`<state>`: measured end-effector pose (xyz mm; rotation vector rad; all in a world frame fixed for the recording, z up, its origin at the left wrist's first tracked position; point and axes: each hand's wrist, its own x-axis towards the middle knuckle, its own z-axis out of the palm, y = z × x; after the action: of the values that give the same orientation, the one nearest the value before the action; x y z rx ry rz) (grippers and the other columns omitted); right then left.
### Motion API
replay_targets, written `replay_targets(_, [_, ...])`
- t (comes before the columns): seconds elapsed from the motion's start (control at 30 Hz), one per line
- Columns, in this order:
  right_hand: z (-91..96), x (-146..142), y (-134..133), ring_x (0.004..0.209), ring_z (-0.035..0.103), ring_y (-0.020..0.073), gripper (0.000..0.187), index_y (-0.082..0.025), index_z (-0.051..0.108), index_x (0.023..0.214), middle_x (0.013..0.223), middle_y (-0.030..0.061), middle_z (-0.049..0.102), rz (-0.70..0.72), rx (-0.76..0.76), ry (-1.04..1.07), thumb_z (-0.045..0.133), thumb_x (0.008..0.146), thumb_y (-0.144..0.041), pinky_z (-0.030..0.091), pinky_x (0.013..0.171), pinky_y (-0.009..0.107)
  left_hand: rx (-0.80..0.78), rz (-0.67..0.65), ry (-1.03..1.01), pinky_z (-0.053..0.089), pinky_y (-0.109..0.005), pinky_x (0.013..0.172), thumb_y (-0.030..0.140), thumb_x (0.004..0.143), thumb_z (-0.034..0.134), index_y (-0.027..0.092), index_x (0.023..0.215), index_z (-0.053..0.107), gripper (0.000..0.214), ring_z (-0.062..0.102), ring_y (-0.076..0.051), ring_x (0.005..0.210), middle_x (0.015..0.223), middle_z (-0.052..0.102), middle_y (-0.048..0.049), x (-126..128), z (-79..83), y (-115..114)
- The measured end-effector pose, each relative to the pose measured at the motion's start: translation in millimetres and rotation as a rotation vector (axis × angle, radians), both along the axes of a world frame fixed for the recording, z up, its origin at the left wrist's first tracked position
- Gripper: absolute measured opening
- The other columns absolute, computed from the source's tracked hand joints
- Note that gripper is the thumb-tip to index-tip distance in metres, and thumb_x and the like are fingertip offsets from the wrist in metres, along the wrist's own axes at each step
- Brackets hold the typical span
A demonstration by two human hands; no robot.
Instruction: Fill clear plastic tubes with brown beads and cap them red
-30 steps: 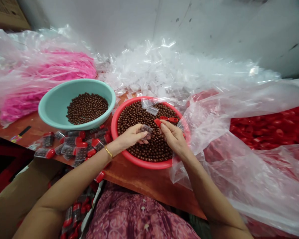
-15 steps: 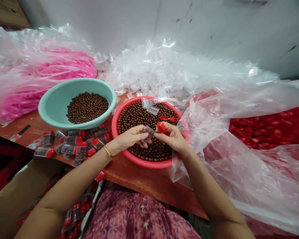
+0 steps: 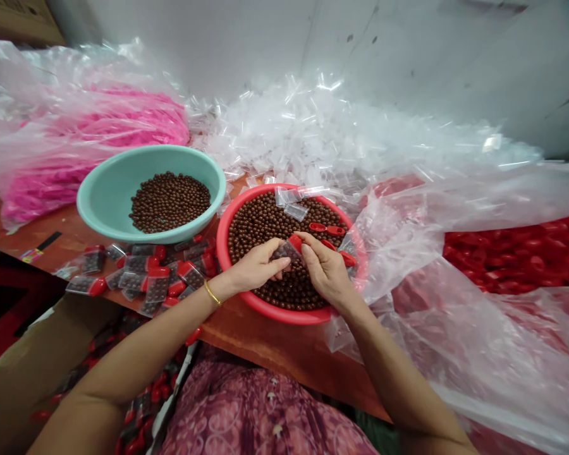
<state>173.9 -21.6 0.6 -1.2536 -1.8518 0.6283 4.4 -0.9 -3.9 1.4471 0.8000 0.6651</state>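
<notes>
Over a red basin (image 3: 225, 253) of brown round balls (image 3: 265, 218), my two hands meet. My left hand (image 3: 260, 265) is closed around a small clear plastic container (image 3: 287, 251) with dark content showing through. My right hand (image 3: 323, 265) pinches a red cap (image 3: 295, 242) at the container's upper end; whether it is fully seated I cannot tell. More red caps (image 3: 327, 229) lie on the balls beside my right hand, along with two clear empty containers (image 3: 295, 212) at the basin's far side.
A turquoise basin (image 3: 99, 218) with brown balls stands left. Filled, red-capped containers (image 3: 156, 284) are heaped before it, more in a box (image 3: 184, 373) below. Clear containers (image 3: 303, 133) pile up behind. Bags hold pink pieces (image 3: 137, 120) and red caps (image 3: 516, 256).
My right hand has brought the red cap from above its fingers onto the end of the clear container. The view has shifted slightly.
</notes>
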Motion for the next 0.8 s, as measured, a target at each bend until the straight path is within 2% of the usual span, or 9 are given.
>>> replay_targets(0.1, [-2.7,1,0,0.089,0.068,0.0182,0.037,-0.016,0.061,0.119,0.103,0.0071,0.071,0.012,0.029,-0.036,0.040,0.092,-0.031,0.054,0.082,0.032,0.082,0.026,0.080,0.042,-0.022,0.055,0.025,0.082,0.047,0.017,0.084,0.046,0.009,0.048,-0.008,0.057,0.072,0.051,0.0029,0,-2.0,0])
replay_targets(0.27, [-8.8,0,-5,0.089,0.069,0.0174,0.037,-0.019,0.064,0.117,0.103,0.0045,0.072,0.005,0.092,-0.072,0.038,0.093,-0.033,0.056,0.080,0.030,0.293,0.067,0.191,0.044,-0.029,0.072,0.028,0.078,0.055,0.015,0.088,0.052,0.016,0.052,-0.014,0.076,0.083,0.057,-0.0011,0,-6.3,0])
replay_targets(0.43, [-12.5,-3,-7,0.086,0.070,0.0191,0.045,-0.014,0.061,0.122,0.105,0.0104,0.072,-0.038,0.205,-0.275,0.034,0.094,-0.038,0.055,0.076,0.030,0.310,0.091,0.262,0.041,-0.028,0.067,0.029,0.079,0.055,0.015,0.082,0.051,0.015,0.052,-0.015,0.074,0.080,0.057,-0.0012,0,-5.3,0])
replay_targets(0.57, [-2.9,2,2,0.075,0.069,0.0199,0.053,-0.016,0.066,0.114,0.091,0.0099,0.074,-0.011,0.158,-0.402,0.028,0.094,-0.048,0.052,0.064,0.028,0.312,0.163,0.371,0.039,-0.026,0.063,0.032,0.075,0.060,0.016,0.079,0.052,0.019,0.052,-0.014,0.071,0.077,0.058,-0.0002,2,-2.0,2])
replay_targets(0.63, [3.9,3,9,0.064,0.066,0.0175,0.055,-0.019,0.071,0.102,0.075,0.0066,0.072,-0.048,0.106,-0.362,0.028,0.094,-0.052,0.048,0.058,0.027,0.347,0.174,0.417,0.039,-0.025,0.062,0.031,0.074,0.060,0.016,0.079,0.053,0.017,0.053,-0.014,0.070,0.076,0.058,0.0003,3,1.2,2])
replay_targets(0.7, [8.1,1,17,0.054,0.060,0.0145,0.058,-0.018,0.072,0.090,0.059,0.0036,0.065,-0.139,0.079,-0.223,0.027,0.093,-0.055,0.045,0.054,0.025,0.400,0.140,0.464,0.038,-0.025,0.060,0.029,0.073,0.059,0.017,0.078,0.053,0.014,0.051,-0.014,0.066,0.072,0.057,0.0011,4,5.1,0])
replay_targets(0.8, [7.4,-11,28,0.052,0.054,0.0122,0.066,-0.015,0.069,0.089,0.062,0.0029,0.060,-0.203,0.000,0.103,0.021,0.092,-0.060,0.044,0.053,0.025,0.444,0.033,0.522,0.034,-0.024,0.054,0.027,0.070,0.059,0.017,0.073,0.052,0.012,0.049,-0.013,0.059,0.065,0.056,0.0021,5,10.3,-4])
